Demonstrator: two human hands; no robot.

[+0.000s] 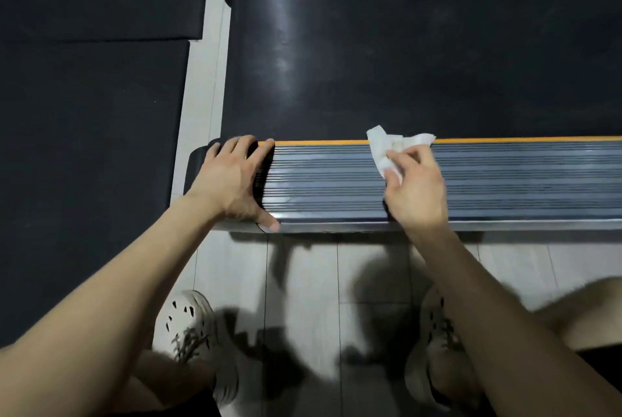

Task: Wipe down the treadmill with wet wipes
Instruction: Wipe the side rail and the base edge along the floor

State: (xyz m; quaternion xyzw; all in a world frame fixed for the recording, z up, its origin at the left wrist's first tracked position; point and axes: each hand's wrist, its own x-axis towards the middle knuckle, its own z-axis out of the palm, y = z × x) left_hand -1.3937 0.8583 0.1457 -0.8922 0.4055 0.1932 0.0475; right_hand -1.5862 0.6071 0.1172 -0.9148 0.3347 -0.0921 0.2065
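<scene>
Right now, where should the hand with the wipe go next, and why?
Probably slide the right hand along the ribbed side rail toward the right, following the grooves. It pinches the crumpled wipe on the rail near the orange stripe, and a long stretch runs on that way.

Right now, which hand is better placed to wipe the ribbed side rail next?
Right. The right hand pinches the wet wipe over the side rail; the left hand rests open on the rail's end, empty.
</scene>
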